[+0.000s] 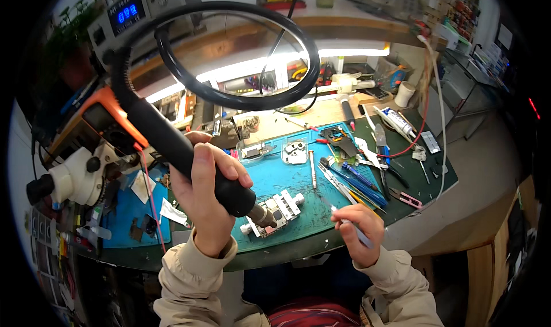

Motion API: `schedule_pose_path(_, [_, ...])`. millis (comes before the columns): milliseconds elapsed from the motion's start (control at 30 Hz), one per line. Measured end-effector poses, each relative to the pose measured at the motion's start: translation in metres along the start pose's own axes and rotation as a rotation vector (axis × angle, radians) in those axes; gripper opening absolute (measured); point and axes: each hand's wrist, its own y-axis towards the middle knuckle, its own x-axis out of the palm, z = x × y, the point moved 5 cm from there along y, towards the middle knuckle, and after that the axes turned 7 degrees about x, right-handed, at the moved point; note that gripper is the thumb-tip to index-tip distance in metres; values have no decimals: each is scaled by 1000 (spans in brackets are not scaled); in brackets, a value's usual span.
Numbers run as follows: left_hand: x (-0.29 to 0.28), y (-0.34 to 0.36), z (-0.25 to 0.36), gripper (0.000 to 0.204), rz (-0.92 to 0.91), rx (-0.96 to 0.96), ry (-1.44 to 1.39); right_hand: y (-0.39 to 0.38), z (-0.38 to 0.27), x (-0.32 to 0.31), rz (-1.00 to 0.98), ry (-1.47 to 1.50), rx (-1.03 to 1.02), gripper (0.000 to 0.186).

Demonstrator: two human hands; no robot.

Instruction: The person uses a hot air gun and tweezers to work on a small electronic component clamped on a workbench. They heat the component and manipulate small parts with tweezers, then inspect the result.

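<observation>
My left hand (208,186) is wrapped round the black handle of a hot air gun (163,137), whose thick hose loops up and over the bench. Its metal nozzle (261,215) points down at a small circuit board (278,214), almost touching it in this view. A silvery clamp holder (294,200) grips the board on the blue work mat (264,180). To the right of the holder, my right hand (361,229) is closed on a slim pale-handled tool (365,239). The tool's thin tip points up and left over the mat; its exact kind cannot be made out.
Tweezers (336,183), pliers (396,175) and several hand tools lie right of the holder. A clear parts box (295,152) stands behind it. At left are an orange multimeter (109,123) and a white microscope (80,175). Red and white cables hang over the bench's right side.
</observation>
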Motion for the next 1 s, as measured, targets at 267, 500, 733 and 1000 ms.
schedule_pose_path(267, [-13,-20,-24,31,96,118,180,51,13,37,-422,93,49,27])
schedule_pose_path(500, [-22,-23,-32,32,-32,144,310,30,15,49,-400,141,183,32])
schedule_pose_path(733, [-20,-24,-32,38,-55,81,305,16,6,50,-259,64,212,33])
schedule_pose_path(1000, [-22,-21,-32,45,-43,28,274,10,-2,58,-199,4,190,33])
